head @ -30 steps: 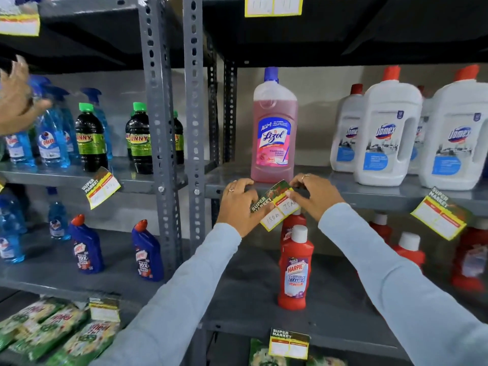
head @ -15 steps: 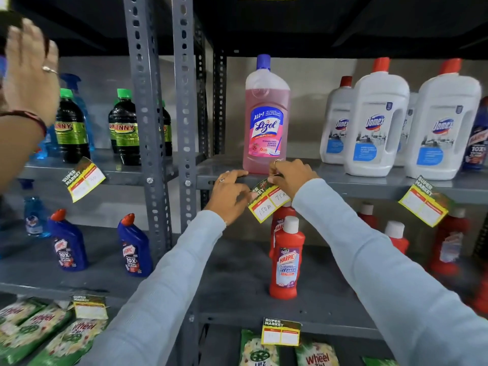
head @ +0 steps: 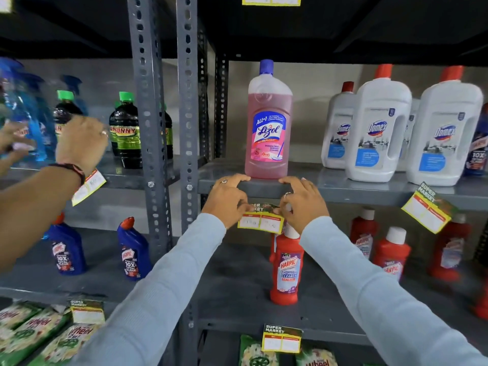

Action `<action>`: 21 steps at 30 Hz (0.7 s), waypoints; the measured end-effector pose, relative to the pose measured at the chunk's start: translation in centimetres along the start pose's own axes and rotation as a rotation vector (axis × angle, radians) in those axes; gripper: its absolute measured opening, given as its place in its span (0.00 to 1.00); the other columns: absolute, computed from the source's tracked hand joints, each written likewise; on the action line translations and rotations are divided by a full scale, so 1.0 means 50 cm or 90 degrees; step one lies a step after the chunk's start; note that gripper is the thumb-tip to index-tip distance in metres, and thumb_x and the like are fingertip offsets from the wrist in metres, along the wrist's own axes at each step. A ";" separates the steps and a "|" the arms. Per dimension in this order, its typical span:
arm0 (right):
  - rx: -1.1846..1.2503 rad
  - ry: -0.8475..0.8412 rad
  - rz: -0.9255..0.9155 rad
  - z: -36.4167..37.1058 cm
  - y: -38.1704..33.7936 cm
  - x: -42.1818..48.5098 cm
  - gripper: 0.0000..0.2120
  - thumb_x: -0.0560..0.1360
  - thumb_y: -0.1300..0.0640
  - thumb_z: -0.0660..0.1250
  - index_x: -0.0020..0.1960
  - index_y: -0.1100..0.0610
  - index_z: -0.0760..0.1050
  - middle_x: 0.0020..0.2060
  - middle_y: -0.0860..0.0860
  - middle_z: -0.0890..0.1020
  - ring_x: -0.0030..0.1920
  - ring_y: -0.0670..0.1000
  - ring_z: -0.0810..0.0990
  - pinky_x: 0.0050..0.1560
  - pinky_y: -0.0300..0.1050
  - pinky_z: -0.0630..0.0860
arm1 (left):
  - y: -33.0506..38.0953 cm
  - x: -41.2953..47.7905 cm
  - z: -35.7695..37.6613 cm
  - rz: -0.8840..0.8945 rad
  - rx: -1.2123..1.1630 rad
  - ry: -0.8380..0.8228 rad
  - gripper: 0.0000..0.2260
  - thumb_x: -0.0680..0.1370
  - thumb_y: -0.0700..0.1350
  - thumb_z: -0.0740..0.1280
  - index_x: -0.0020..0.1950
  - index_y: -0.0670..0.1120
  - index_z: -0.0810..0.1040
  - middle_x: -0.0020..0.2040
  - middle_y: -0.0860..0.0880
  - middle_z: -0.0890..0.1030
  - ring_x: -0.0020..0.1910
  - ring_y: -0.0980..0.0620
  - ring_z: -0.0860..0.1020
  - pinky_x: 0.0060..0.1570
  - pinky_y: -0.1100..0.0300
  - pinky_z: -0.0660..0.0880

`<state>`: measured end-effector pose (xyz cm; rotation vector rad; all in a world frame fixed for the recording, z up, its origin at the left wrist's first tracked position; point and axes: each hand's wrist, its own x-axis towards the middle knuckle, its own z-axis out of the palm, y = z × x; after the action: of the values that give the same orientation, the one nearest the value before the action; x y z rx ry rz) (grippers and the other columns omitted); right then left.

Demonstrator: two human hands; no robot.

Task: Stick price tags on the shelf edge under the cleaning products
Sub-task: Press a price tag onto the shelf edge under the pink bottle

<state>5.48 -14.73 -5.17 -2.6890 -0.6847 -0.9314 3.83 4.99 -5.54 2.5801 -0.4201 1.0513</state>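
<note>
Two sleeved arms reach from the near edge toward the grey shelf edge [head: 264, 190]. Left hand [head: 227, 200] and right hand [head: 303, 202] each pinch an upper corner of one price tag [head: 261, 220], fingers closed on it, with other fingertips hooked over the top of the edge. This yellow and white tag hangs level just below the edge, directly under the pink Lizol bottle [head: 269, 122], which stands upright on the shelf between the two hands. Below and near, a red Harpic bottle [head: 287, 268] stands on the lower shelf, its cap just beneath the tag. On the right, a second tag [head: 426, 210] hangs tilted from the same edge under the white Domex bottles [head: 377, 128]. On the left, beyond the perforated uprights [head: 169, 101], another person's hand [head: 81, 142], blurred, is raised before dark green-capped bottles [head: 126, 130], near a third tilted tag [head: 89, 186].
</note>
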 end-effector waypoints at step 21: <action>0.245 0.015 0.183 -0.056 -0.013 0.057 0.08 0.69 0.51 0.71 0.40 0.55 0.77 0.50 0.53 0.84 0.45 0.53 0.81 0.37 0.43 0.77 | 0.009 0.057 -0.047 -0.096 -0.209 0.033 0.11 0.66 0.47 0.76 0.38 0.48 0.74 0.45 0.51 0.83 0.43 0.57 0.80 0.38 0.66 0.75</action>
<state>5.67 -14.11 -1.19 -2.3480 -0.4052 -0.6773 4.14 5.10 -1.82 2.2513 -0.3456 0.9098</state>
